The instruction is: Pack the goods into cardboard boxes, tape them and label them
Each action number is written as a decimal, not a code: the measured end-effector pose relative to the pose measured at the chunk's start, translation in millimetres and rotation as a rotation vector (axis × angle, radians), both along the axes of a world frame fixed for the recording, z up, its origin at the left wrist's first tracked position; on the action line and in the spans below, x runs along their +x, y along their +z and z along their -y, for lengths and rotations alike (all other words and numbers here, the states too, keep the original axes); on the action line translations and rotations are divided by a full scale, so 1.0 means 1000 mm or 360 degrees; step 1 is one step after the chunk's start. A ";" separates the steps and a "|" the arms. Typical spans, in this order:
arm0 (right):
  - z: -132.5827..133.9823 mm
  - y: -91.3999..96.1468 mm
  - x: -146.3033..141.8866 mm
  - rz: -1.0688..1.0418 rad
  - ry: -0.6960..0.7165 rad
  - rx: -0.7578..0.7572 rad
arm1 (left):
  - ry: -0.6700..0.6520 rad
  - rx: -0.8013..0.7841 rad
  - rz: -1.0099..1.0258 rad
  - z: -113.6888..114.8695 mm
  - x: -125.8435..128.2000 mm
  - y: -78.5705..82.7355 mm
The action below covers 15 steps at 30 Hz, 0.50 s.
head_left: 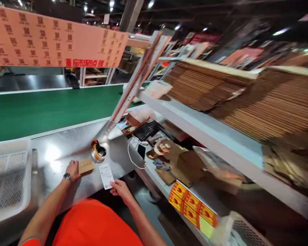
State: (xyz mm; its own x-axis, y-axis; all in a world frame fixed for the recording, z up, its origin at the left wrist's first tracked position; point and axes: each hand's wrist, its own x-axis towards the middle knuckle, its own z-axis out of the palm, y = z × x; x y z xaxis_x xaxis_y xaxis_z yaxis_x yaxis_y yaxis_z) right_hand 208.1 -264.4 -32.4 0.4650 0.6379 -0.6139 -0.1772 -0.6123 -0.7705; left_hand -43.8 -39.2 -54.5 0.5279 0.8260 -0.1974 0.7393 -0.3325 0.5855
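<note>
On the metal tabletop (72, 143), my left hand (73, 169) grips the left end of a small brown cardboard box (86, 166). A white printed label (106, 175) is pinched at its lower corner by my right hand (119, 188), between thumb and fingers. The label lies or hovers just right of the box; whether it touches the table I cannot tell. Beyond both stands a tape dispenser (98, 151) with an orange-brown roll, apart from either hand.
At the left is a white plastic basket (28, 177). A green conveyor belt (53, 104) runs behind the table. To the right, a shelf (202, 119) carries stacked flat cardboard (202, 85); below it are a keyboard (147, 130), a phone (141, 151) and a brown bottle (159, 150).
</note>
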 end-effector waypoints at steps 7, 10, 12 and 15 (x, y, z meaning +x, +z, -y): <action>-0.069 -0.029 -0.044 -0.0097 0.0264 -0.0127 | 0.0003 -0.0114 -0.0236 0.019 0.002 -0.030; -0.090 -0.040 -0.051 -0.0105 0.0351 -0.0146 | 0.0064 -0.0110 -0.0149 0.018 -0.019 -0.040; -0.101 -0.046 -0.052 -0.0112 0.0415 -0.0152 | 0.0173 -0.0051 -0.0047 0.017 -0.035 -0.046; -0.113 -0.054 -0.052 -0.0122 0.0513 -0.0141 | 0.0291 0.0101 0.0123 0.017 -0.051 -0.051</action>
